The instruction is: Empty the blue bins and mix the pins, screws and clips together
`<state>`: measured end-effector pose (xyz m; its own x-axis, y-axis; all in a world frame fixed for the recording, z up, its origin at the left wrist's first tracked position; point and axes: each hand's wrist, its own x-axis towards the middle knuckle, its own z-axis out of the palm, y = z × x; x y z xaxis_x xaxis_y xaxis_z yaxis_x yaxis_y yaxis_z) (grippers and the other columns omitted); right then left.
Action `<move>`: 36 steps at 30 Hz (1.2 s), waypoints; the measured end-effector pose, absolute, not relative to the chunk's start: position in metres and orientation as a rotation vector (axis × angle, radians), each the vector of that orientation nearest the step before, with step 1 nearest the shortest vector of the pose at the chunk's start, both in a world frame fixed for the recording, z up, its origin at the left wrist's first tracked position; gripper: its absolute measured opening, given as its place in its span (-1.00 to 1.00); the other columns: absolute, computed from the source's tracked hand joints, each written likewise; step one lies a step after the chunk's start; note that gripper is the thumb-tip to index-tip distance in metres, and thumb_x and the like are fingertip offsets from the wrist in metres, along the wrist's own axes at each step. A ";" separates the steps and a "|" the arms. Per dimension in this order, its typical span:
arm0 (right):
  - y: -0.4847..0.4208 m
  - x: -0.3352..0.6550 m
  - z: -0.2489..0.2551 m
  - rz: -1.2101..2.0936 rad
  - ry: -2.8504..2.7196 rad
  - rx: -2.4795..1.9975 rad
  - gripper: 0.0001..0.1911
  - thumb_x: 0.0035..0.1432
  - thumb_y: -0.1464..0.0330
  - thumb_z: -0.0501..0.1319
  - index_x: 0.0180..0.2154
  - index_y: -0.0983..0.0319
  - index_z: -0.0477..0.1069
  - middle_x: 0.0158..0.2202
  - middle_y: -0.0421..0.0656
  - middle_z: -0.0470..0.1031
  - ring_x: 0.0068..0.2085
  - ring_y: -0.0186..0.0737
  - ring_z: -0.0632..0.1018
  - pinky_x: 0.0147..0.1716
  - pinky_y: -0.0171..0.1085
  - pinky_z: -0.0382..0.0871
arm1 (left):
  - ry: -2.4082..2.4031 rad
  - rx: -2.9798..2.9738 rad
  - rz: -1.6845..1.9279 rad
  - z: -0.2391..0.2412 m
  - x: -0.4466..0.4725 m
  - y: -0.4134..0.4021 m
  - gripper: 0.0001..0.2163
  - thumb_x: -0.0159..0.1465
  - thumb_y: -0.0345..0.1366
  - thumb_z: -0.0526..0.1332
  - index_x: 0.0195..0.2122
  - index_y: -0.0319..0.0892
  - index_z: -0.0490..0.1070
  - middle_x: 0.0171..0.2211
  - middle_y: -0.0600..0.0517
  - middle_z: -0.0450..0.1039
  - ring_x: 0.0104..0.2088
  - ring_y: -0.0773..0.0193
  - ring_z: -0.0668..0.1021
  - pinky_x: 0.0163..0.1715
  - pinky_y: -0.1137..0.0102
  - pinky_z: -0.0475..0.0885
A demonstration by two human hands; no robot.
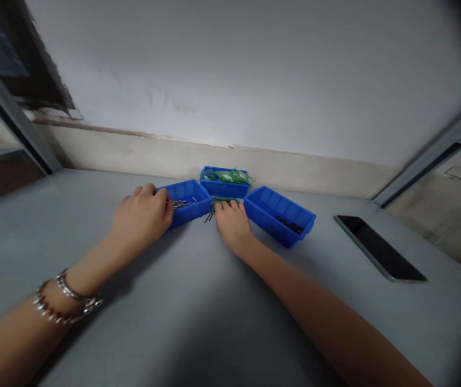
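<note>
My left hand [143, 212] is curled over the near left end of a blue bin [192, 215], its fingertips partly hidden. Thin metal pins [182, 203] lie inside that bin, right beside the fingers. On the table between the bins, my right hand [232, 223] has its fingers bent down. A few thin metal pins [209, 217] stick out at its left side. Just beyond the fingertips is a crumpled green plastic bag [226, 199], partly covered by the hand. The undersides of the right fingers are hidden.
A second blue bin [274, 226] on the right holds small dark parts [290, 224]. Behind, a third blue bin [224, 188] contains green plastic packets [230, 176]. A phone [379, 247] lies far right on the grey table [182, 312]. A wall [246, 80] closes off the back.
</note>
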<state>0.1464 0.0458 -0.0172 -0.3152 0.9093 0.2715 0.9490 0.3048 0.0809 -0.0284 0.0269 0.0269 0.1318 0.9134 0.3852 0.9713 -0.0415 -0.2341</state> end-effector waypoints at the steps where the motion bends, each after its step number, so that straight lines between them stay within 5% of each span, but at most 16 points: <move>1: 0.046 0.147 -0.017 -0.344 -2.405 -1.721 -0.69 0.20 0.57 -0.08 -0.14 0.39 0.38 -0.13 0.08 0.46 -0.08 -0.04 0.40 -0.13 -0.13 0.19 | -1.815 -1.989 -0.174 0.027 -0.028 0.027 -0.68 0.29 -0.25 -0.10 -0.26 -0.24 0.41 -0.30 -0.12 0.39 -0.27 0.07 0.47 -0.43 0.33 0.31; 17: 0.035 0.161 -0.020 -0.434 -2.521 -1.548 -0.77 0.14 0.57 0.01 -0.26 0.31 0.40 -0.27 -0.02 0.47 -0.16 -0.12 0.40 -0.20 -0.22 0.21 | -1.788 -2.021 -0.190 0.029 -0.028 0.024 -0.67 0.29 -0.22 -0.10 -0.25 -0.26 0.41 -0.30 -0.16 0.39 -0.28 0.03 0.47 -0.41 0.28 0.33; 26: 0.044 0.153 -0.015 -0.436 -2.292 -1.714 -0.60 0.22 0.54 -0.11 0.08 0.38 0.20 -0.02 0.11 0.33 -0.03 -0.03 0.32 -0.12 -0.14 0.20 | -1.731 -2.036 -0.215 0.027 -0.028 0.024 -0.70 0.29 -0.21 -0.07 -0.24 -0.28 0.38 -0.29 -0.18 0.38 -0.25 0.00 0.47 -0.36 0.25 0.35; 36: 0.057 0.149 -0.016 -0.267 -2.318 -1.760 -0.69 0.14 0.50 0.03 -0.07 0.38 0.33 -0.12 0.09 0.44 -0.07 -0.06 0.38 -0.11 -0.15 0.20 | -1.585 -2.096 -0.284 0.024 -0.023 0.020 -0.75 0.29 -0.25 -0.04 -0.23 -0.25 0.36 -0.20 -0.16 0.38 -0.24 0.05 0.45 -0.30 0.22 0.33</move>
<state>0.1487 0.0568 -0.0156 -0.2594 0.9241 0.2807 0.9637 0.2668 0.0123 -0.0229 0.0202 0.0242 0.3030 0.8420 0.4464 0.9445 -0.2029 -0.2583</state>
